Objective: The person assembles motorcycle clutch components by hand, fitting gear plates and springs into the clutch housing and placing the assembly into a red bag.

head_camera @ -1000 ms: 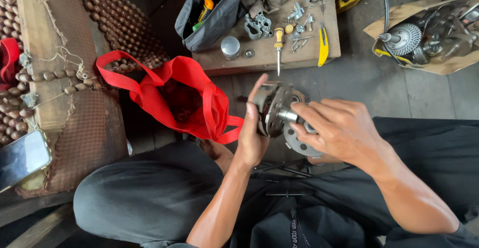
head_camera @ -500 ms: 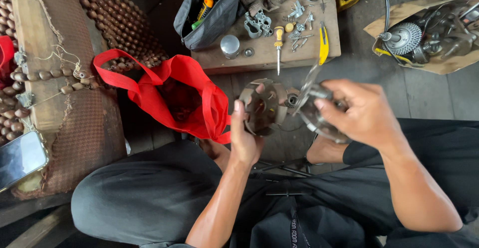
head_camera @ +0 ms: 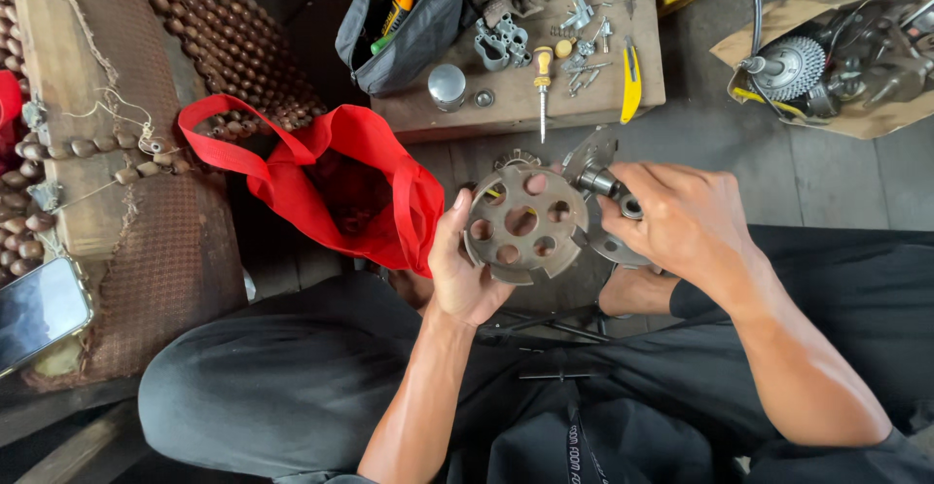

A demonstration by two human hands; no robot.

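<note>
The left hand [head_camera: 465,272] is closed on a round, rusty-brown metal plate pierced with circular holes [head_camera: 523,223], thumb on its 9 o'clock rim and palm under its lower edge. The plate sits at picture centre, its flat face turned up toward the camera, so its axis runs roughly along the line of sight.

Just beside it at 3 o'clock, the right hand [head_camera: 686,221] is clamped around a grey metal shaft piece with flat flanges [head_camera: 605,184]. The shaft's long axis runs from about 10 o'clock to 4 o'clock, its free end pointing toward 10 o'clock, close to the plate's rim; whether they touch is unclear.

At 9 o'clock from the plate, almost touching the left thumb, lies an open red fabric bag [head_camera: 336,178]. At 12 o'clock stands a low wooden board [head_camera: 506,109] carrying a wooden-handled screwdriver [head_camera: 542,83], a yellow-handled tool [head_camera: 632,80] and a black pouch [head_camera: 409,27].
</note>
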